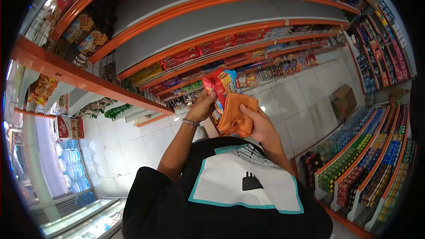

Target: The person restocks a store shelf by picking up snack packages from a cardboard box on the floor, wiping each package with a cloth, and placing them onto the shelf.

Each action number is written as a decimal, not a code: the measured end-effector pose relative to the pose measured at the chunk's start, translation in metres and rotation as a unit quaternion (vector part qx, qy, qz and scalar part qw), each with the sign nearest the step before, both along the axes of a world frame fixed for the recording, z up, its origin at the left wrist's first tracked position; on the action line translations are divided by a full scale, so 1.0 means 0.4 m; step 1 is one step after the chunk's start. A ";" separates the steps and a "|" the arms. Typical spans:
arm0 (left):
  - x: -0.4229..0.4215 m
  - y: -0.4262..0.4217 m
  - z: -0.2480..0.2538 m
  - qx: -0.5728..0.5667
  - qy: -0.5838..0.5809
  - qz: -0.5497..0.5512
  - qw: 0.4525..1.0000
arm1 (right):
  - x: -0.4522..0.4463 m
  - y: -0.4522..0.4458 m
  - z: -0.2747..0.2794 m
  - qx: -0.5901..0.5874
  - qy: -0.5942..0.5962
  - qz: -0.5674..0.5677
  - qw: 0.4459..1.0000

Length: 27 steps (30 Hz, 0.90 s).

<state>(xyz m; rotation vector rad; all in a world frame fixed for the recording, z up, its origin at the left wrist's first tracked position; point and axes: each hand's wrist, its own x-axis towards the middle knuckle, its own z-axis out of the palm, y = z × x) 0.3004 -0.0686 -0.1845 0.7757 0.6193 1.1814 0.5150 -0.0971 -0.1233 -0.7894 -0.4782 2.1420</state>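
Note:
In the middle of the head view, my left hand (202, 106), with a bracelet at the wrist, is closed on the left edge of a red and blue snack packet (226, 82). My right hand (258, 121) grips an orange cloth (234, 113), thumb on top. The cloth lies against the lower right part of the packet and hides some of it. Both hands are close together in front of my chest, above the floor. The fingers behind the packet and the cloth are hidden.
Orange-edged grey shelves (199, 15) stand ahead, with rows of red packets (179, 59) on a lower level. At the right are racks of bottles (341, 159) and a cardboard box (344, 99) on the tiled floor (292, 102). A red and white carton (69, 127) is at left.

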 end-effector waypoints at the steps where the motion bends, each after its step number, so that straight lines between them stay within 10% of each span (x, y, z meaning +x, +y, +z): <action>1: 0.013 0.002 0.044 0.006 -0.003 0.008 1.000 | 0.008 -0.002 0.022 0.015 -0.017 0.006 1.000; 6: -0.014 0.020 0.123 -0.148 -0.123 0.051 0.980 | 0.043 0.016 0.091 0.171 -0.292 -0.068 0.939; 8: -0.018 0.020 0.112 -0.172 -0.148 0.045 0.973 | -0.011 0.023 0.048 0.441 -0.468 -0.245 0.725; 10: 0.003 0.026 0.103 -0.166 -0.168 0.045 0.971 | -0.062 0.014 0.040 0.498 -0.471 -0.209 0.698; 12: 0.007 0.027 0.078 -0.171 -0.172 0.034 0.970 | -0.114 0.004 0.055 0.647 -0.529 -0.060 0.546; 18: 0.005 -0.014 0.136 -0.182 -0.073 -0.019 0.980 | -0.122 0.117 0.089 0.675 -0.509 -0.084 0.528; 22: 0.001 -0.007 0.133 -0.193 -0.100 0.015 0.976 | -0.157 0.102 0.065 0.613 -0.492 -0.099 0.609; 27: -0.029 0.002 0.058 -0.163 -0.107 0.019 0.981 | -0.192 0.048 0.089 0.713 -0.496 0.007 0.495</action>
